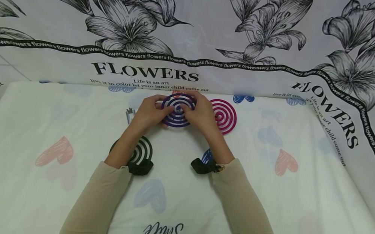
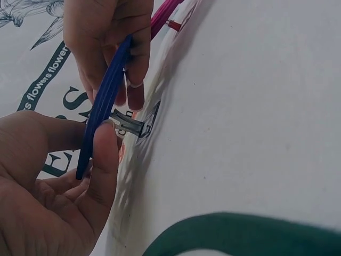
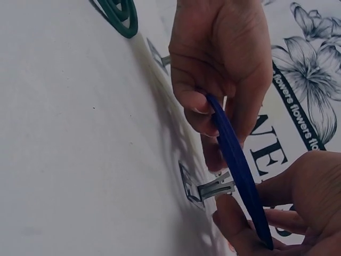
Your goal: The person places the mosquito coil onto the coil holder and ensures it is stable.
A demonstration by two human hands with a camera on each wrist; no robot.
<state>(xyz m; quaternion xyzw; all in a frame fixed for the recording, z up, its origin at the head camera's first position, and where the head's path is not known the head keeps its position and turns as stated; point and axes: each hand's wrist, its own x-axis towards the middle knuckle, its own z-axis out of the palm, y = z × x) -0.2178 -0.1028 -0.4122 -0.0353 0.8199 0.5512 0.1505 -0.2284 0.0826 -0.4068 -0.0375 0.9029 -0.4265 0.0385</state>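
Observation:
Both hands hold a blue spiral mosquito coil (image 1: 178, 108) at the far side of the bed-like white cloth. My left hand (image 1: 150, 111) pinches its left edge between thumb and fingers; my right hand (image 1: 202, 112) pinches the right side. In both wrist views the blue coil (image 2: 102, 109) appears edge-on and tilted. Just beneath it stands a small metal coil stand (image 3: 216, 186), whose prongs are close to the coil; whether they touch I cannot tell. A pink coil (image 1: 219, 116) is beside my right hand, partly covered by it.
A dark green coil (image 1: 150, 152) lies partly under my left forearm. Another small metal stand (image 1: 130, 115) is left of my left hand. A red stand (image 2: 173, 25) shows under the pink coil. Behind runs a flower-printed cloth (image 1: 255, 82).

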